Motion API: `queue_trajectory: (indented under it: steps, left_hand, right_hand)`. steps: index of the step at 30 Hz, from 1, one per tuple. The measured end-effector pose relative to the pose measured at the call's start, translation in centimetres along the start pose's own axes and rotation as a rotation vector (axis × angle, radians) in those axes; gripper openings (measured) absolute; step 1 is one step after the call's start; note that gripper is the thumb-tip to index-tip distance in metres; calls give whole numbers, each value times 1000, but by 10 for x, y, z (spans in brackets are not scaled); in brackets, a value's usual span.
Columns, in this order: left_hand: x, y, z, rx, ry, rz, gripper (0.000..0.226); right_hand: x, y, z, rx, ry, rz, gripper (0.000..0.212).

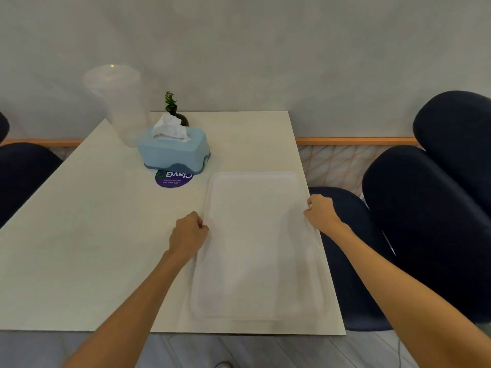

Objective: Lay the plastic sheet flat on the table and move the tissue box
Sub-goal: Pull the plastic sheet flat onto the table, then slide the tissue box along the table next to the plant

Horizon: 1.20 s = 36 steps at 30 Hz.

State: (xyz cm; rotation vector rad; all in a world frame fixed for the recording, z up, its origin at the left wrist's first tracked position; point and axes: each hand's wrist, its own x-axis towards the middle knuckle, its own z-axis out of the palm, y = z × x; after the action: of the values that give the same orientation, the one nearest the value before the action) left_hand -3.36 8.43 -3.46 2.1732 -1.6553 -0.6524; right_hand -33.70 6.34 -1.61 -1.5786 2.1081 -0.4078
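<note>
A translucent white plastic sheet with rounded corners lies on the right part of the pale table. My left hand pinches its left edge, fingers curled. My right hand grips its right edge near the table's side. The light blue tissue box, with a white tissue sticking out of its top, stands further back at mid-table, partly over a round purple sticker.
A tall clear plastic cup stack stands behind the tissue box on the left. A small dark vase with a green sprig sits at the wall. Dark blue chairs flank the table's right side; another chair is at left.
</note>
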Motion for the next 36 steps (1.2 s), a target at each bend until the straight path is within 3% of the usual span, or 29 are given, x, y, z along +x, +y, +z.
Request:
queue_trajectory:
  steps: [6, 12, 14, 16, 21, 25, 31, 36]
  left_hand:
    - [0, -3, -9, 59, -36, 7, 21]
    - [12, -1, -35, 28, -36, 11, 29]
    - [77, -32, -84, -30, 32, -18, 27]
    - [88, -30, -95, -89, 41, -5, 24]
    - [130, -38, -116, -263, 160, 46, 31]
    - [194, -48, -144, -483, 234, -67, 42]
    - [252, -59, -148, -752, 27, -228, 66]
    - [269, -66, -136, -820, -111, -190, 62]
  right_hand:
    - [-5, -12, -10, -89, 12, 14, 28]
    - [0, -47, -23, -47, -2, -169, 41]
    - [39, -126, 9, 29, -17, -235, 41]
    - [36, -141, 6, 80, -34, -287, 39]
    - [53, -175, 29, 340, -108, -228, 36]
    - [84, -234, 58, 507, -97, -94, 50]
    - [107, -275, 98, 580, -155, 52, 64]
    - [118, -279, 112, 679, -153, 101, 40]
